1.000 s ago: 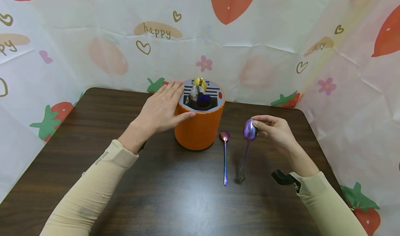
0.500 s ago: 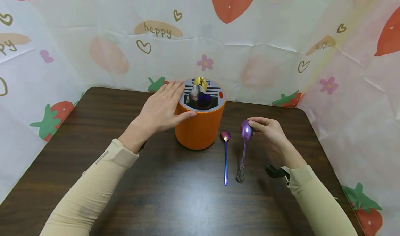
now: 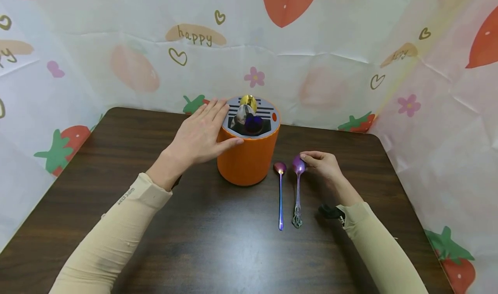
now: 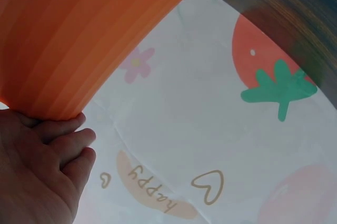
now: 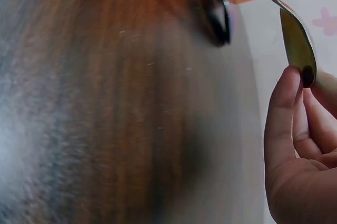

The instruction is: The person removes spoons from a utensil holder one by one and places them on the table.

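Observation:
My left hand (image 3: 198,134) rests on the rim of an orange round utensil holder (image 3: 246,164), fingers along its left edge and thumb across the front. Its grey slotted top holds a gold spoon (image 3: 248,102), a silver one (image 3: 244,113) and a dark blue one (image 3: 253,124), only their heads showing. Between thumb and fingers, my right hand (image 3: 324,167) pinches the bowl tip of a purple spoon (image 3: 298,164) with an ornate handle end pointing toward me. The right wrist view shows that bowl (image 5: 297,45) edge-on. A slimmer rainbow-coloured spoon (image 3: 280,169) lies just left of it.
Everything stands on a dark wooden table (image 3: 186,242). A white cloth printed with strawberries (image 3: 132,69) hangs behind it and along both sides. The holder is near the table's back edge.
My right hand has moved left and slightly toward me with the purple spoon, which now stands closer to the slim spoon and nearly parallel to it. The left hand has stayed on the holder.

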Demonstrator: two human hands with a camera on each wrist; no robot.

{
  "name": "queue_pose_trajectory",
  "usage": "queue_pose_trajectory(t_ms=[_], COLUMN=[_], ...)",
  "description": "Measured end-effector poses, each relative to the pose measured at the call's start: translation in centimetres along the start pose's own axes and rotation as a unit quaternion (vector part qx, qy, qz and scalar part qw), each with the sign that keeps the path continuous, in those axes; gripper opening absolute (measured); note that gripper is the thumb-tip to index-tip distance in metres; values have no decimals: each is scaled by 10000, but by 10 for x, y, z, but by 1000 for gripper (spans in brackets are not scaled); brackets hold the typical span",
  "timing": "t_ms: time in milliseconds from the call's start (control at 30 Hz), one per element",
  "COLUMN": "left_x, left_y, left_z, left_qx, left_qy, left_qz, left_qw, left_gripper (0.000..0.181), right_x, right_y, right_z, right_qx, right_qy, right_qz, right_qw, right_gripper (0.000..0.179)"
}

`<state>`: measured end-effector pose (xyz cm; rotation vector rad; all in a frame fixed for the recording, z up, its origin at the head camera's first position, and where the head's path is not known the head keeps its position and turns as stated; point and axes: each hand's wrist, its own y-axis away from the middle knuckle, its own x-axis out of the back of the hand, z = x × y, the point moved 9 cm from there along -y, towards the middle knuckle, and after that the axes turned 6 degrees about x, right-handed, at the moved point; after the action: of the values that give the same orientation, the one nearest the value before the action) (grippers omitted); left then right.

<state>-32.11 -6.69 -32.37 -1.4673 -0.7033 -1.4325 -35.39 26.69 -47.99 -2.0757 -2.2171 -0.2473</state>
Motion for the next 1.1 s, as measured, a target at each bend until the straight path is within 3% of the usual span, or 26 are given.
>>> queue_pose_trajectory(t_ms=[233,667,1100], left_x=[1,1,0], left_y=[0,0,0], left_z=[-1,0,0], left_qx=[-5,-13,-9], left_qy=[37,54,95], left_qz=[15,6,23], left_qw=[10000,10000,10000], left_gripper=[104,104,103], right_x=[-2,-10,-13], right_y=[-6,-9,-8], right_z=[10,13,3], right_qx=[23,241,741], right_qy=[746,1892,2770], right_qz=[8,-205,-127], right_qw=[9972,9814,9579], right_gripper=[43,37,31])
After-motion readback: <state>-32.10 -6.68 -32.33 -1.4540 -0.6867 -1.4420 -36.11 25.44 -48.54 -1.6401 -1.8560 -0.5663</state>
